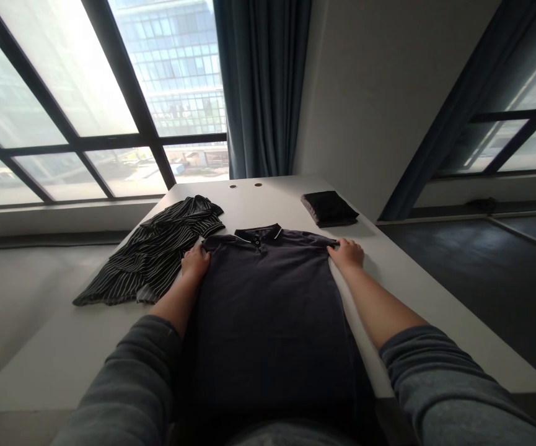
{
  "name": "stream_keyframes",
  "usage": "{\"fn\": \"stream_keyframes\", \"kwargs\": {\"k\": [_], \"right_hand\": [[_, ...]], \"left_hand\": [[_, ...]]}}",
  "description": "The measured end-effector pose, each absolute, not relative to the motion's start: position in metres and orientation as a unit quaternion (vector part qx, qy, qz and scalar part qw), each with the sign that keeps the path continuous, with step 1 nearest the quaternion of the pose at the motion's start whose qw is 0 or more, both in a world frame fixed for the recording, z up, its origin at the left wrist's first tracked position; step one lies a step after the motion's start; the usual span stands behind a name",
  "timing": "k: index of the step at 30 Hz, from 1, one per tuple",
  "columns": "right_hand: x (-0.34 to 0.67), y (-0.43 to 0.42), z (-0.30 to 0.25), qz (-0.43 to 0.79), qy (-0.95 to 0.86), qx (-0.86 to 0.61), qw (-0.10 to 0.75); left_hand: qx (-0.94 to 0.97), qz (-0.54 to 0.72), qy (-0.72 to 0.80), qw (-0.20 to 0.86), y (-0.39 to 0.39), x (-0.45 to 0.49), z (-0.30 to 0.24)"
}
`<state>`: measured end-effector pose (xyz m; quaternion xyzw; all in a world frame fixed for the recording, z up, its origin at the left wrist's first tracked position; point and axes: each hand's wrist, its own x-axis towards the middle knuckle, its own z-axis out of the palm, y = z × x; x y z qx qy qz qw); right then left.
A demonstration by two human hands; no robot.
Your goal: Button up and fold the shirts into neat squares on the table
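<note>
A dark polo shirt (268, 316) lies flat and buttoned-up lengthwise on a white table (268, 198), collar pointing away from the person. The left hand (196, 262) sits on one shoulder and the right hand (346, 253) on the other, fingers slightly curled, though whether either pinches the cloth I can't tell. A black-and-white striped shirt (153, 251) lies crumpled just beside it, and a folded black garment (329, 208) sits farther along.

Most likely a plain office room

Tall black-framed windows (63, 105) look onto a glass-fronted high-rise (179, 68), dark teal fabric curtains (262, 80) hang alongside, and a long white worktop (268, 201) has round cable grommets (246, 184).
</note>
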<state>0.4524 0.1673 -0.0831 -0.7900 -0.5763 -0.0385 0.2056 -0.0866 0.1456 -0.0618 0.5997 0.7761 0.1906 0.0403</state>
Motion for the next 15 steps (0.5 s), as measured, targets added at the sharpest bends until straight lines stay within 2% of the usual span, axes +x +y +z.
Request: {"fn": "stream_keyframes", "kwargs": {"k": [4,9,15], "right_hand": [[0.453,0.164,-0.083,-0.042,-0.579,-0.787,0.21],[0.448,0.161,-0.078,-0.024,-0.581,-0.781,0.228],[0.452,0.158,-0.075,-0.036,-0.52,-0.811,0.265]], "left_hand": [[0.621,0.182,0.76,0.057,0.152,-0.089,-0.063],[0.606,0.236,0.754,0.087,0.159,-0.087,-0.061],[0.512,0.268,0.815,0.031,0.147,-0.095,-0.059]]}}
